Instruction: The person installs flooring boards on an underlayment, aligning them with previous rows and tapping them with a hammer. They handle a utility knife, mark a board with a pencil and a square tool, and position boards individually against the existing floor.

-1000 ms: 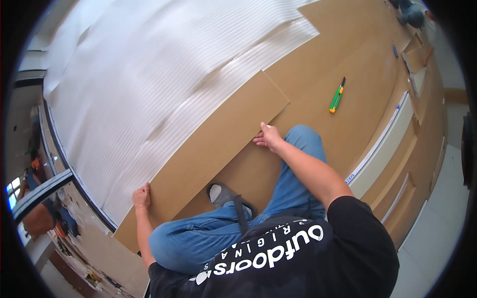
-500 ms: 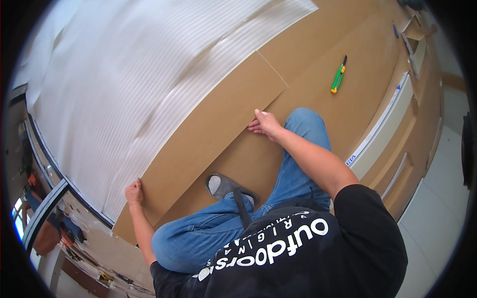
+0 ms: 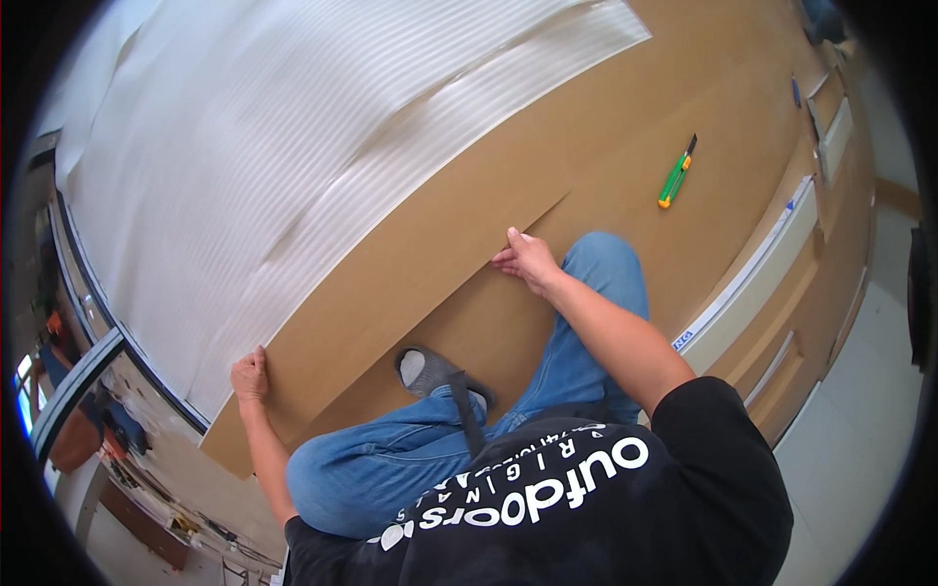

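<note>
Strip of brown sheeting (image 3: 391, 278) looks light and bendy, best held by opposite edges, where my left hand (image 3: 250, 376) and right hand (image 3: 526, 260) grip it.

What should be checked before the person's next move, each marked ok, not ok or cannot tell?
1. Left hand on the brown plank: ok, gripping its edge near the left end.
2. Right hand on the plank: ok, at the near edge, thumb uppermost.
3. Near edge flat: not ok, the dark shadow suggests it is raised.
4. Green cutter clear of the plank: ok, lying apart.
5. Cutter blade covered: not ok, it shows.
6. Far end's seam closed: cannot tell, too faint.
</note>
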{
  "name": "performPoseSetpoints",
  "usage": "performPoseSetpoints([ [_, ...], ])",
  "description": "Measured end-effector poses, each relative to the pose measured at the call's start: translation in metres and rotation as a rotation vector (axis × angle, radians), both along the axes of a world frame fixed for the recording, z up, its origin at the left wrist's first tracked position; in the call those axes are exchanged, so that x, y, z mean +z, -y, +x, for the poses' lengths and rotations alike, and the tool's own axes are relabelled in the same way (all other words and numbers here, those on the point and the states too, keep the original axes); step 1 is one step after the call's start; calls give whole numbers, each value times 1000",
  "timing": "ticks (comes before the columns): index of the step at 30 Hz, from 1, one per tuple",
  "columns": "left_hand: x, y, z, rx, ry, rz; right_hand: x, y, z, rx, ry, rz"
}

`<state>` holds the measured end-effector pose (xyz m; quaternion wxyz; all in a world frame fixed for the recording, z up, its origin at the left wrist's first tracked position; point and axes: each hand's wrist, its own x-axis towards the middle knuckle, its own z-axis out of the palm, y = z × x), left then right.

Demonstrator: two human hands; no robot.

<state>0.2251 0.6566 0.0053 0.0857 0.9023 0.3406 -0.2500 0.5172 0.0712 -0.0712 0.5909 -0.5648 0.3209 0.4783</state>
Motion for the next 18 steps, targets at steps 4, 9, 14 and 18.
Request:
performPoseSetpoints([
  [4,8,1,0,-55,1,27,2,-3,0,-8,12,-21],
  [9,5,22,7,-33,12,63,5,6,-1,112,197,-180],
  [14,-29,27,-1,28,46,111,9,7,8,168,201,-263],
  [18,-64,-8,-61,-67,51,194,2,-18,9,150,140,-228],
])
